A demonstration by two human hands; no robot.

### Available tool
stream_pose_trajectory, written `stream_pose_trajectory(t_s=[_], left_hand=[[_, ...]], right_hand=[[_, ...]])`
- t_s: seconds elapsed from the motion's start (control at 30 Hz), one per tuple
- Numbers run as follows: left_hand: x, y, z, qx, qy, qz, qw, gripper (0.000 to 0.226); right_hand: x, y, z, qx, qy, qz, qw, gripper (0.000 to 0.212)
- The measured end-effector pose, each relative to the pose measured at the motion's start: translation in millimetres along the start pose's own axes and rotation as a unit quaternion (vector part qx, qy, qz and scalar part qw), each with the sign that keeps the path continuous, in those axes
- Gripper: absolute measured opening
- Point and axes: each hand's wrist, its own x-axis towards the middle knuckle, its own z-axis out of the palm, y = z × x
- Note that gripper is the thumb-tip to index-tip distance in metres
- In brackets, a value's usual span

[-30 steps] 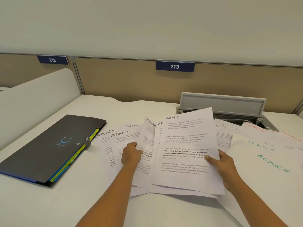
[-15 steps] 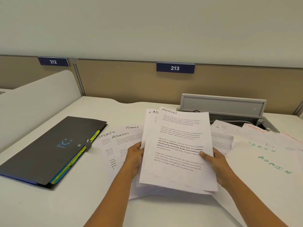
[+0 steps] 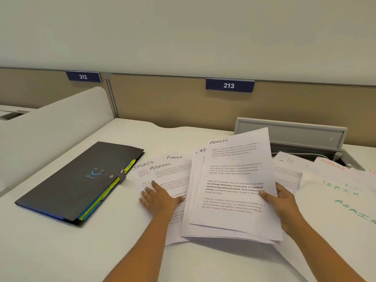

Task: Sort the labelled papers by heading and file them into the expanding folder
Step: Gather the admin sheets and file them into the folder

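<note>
1. The right grip (image 3: 283, 202) was clenched on the right edge of a stack of ADMIN sheets (image 3: 234, 190), with the thumb laid on top. The stack's far end was raised off the surface (image 3: 61, 251).
2. The left grip (image 3: 160, 197) was released, its fingers spread flat on a loose ADMIN sheet (image 3: 168, 171) lying just left of the stack.
3. The right side of that loose sheet was hidden by the stack.
4. A SPORTS sheet (image 3: 142, 165) and a FINANCE sheet (image 3: 175, 157) were fanned out beneath it.
5. On the right, overlapping green-headed ADMIN papers (image 3: 345, 210) and an orange-headed FINANCE paper (image 3: 333, 165) were spread.
6. The expanding folder (image 3: 81, 180) was seen closed and flat at the left, just beside the SPORTS sheet, with coloured dividers showing along its edge.
7. Behind the stack, a grey hinged lid (image 3: 291, 133) stood open, partly covered by the stack's top corner.
8. Farthest back, a tan partition (image 3: 173, 100) carried number plates 212 (image 3: 83, 76) and 213 (image 3: 229, 85).
</note>
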Motion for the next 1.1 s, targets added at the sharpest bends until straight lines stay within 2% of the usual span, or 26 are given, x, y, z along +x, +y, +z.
stream_pose_trajectory(t_s=[0.33, 0.57, 0.73, 0.83, 0.97, 1.1], left_hand=[[4, 6, -1, -0.052, 0.038, 0.001, 0.998, 0.105], [5, 11, -11, -0.146, 0.014, -0.025, 0.989, 0.125], [10, 2, -17, -0.230, 0.029, -0.057, 0.971, 0.119], [13, -6, -22, -0.278, 0.040, -0.074, 0.957, 0.099], [15, -12, -23, -0.302, 0.062, -0.070, 0.949, 0.041], [12, -9, -22, -0.363, 0.081, -0.005, 0.928, 0.027]], right_hand=[[-1, -1, -4, 0.007, -0.005, -0.006, 1.000, 0.031], [-1, -1, -11, 0.005, -0.002, -0.002, 1.000, 0.031], [-3, -4, -10, 0.008, -0.005, -0.003, 1.000, 0.031], [-3, -5, -8, 0.008, -0.006, -0.002, 1.000, 0.032], [-4, -8, -8, 0.007, -0.004, -0.001, 1.000, 0.029], [-4, -9, -8, 0.001, -0.004, 0.000, 1.000, 0.029]])
